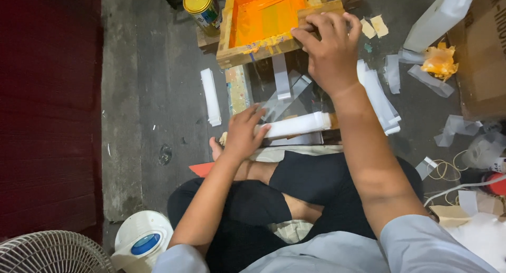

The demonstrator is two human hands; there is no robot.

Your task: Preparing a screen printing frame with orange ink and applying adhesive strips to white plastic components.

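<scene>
Head view, looking down at you sitting cross-legged on a grey floor point(153, 94). Your right hand point(329, 49) is reaching forward, fingers curled and pressed together over the near right corner of the wooden screen frame point(237, 52); fingertips sit on the frame's edge, thumb is hidden, so can't tell if it's a full grip or just a press. Frame is tilted slightly, its mesh coated in orange ink point(263, 15), with ink smears along the near rail. Your left hand point(243, 133) is lower and closer to you, fingers loosely spread and laid flat on the left end of a white rolled strip point(298, 124); the strip runs out to the right from under the fingertips, lying across a dark glossy board point(295, 96) between your knees and the frame. So: strip under and right of left hand, frame under and ahead of right hand, the two hands well apart. Loose white strips point(382, 96) are stacked just right of your right forearm. One more white strip point(211, 96) lies alone on the floor left of the board. Yellow-lidded can point(203, 7) stands just left of the frame. Crumpled orange-stained scrap point(440, 62) sits far right beside a cardboard box point(482, 51). White fan point(52, 252) at bottom left corner, near a white round appliance with a blue centre point(142, 241).
</scene>
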